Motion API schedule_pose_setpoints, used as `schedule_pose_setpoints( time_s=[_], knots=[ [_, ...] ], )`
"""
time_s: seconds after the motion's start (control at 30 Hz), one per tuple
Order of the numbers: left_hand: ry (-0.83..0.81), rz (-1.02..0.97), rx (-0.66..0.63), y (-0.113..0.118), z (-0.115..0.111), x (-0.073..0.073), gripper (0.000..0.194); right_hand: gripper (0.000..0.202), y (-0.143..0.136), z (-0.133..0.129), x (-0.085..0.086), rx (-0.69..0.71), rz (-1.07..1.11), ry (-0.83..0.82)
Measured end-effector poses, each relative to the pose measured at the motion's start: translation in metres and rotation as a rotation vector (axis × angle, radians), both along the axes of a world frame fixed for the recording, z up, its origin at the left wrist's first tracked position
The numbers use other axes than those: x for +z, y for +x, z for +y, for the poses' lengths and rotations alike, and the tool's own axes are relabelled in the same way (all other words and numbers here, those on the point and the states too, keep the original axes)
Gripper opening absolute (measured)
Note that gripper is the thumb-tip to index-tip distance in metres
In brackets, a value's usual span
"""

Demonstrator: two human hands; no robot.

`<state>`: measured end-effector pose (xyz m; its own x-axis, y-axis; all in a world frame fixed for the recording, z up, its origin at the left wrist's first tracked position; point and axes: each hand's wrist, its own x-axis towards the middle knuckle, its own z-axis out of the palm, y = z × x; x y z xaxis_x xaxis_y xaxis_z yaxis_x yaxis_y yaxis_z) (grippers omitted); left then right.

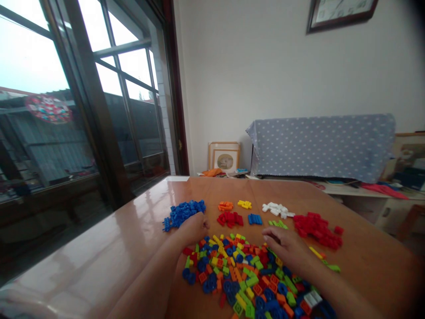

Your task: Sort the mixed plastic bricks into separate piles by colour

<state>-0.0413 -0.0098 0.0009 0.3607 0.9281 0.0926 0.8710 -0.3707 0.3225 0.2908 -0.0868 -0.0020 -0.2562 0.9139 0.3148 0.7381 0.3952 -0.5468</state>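
My left hand [197, 225] is closed, knuckles up, at the near right edge of a pile of blue toy bricks [186, 212]. Whatever its fingers hold is hidden. My right hand [282, 239] reaches over the far edge of a large heap of mixed toy bricks [245, 274], its fingers curled in; anything in them cannot be made out. Just beyond it lie a few light green bricks [278, 224], with a pile of red bricks [317, 229] to the right. Between the hands sit a smaller red group [229, 219] and a row of blue bricks [255, 219].
Farther back on the brown table [133, 257] are orange bricks [226, 206], yellow bricks [245, 204] and white bricks [277, 209]. A few yellow and green pieces [332, 267] lie beside my right forearm. A spotted cloth [322, 148] covers something behind the table; windows [126, 88] stand at left.
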Motion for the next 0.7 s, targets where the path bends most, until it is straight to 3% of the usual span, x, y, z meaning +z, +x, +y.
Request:
schedule_pose_setpoints(
  time_s=[0.37,0.7],
  knots=[
    [-0.042,0.093,0.036,0.002,-0.009,0.001,0.013,0.028,0.003,0.004,-0.004,-0.009,-0.012,-0.025],
    [-0.068,-0.103,0.087,-0.009,-0.005,0.005,0.010,0.032,0.005,0.005,-0.004,-0.023,-0.017,-0.016]
  ],
)
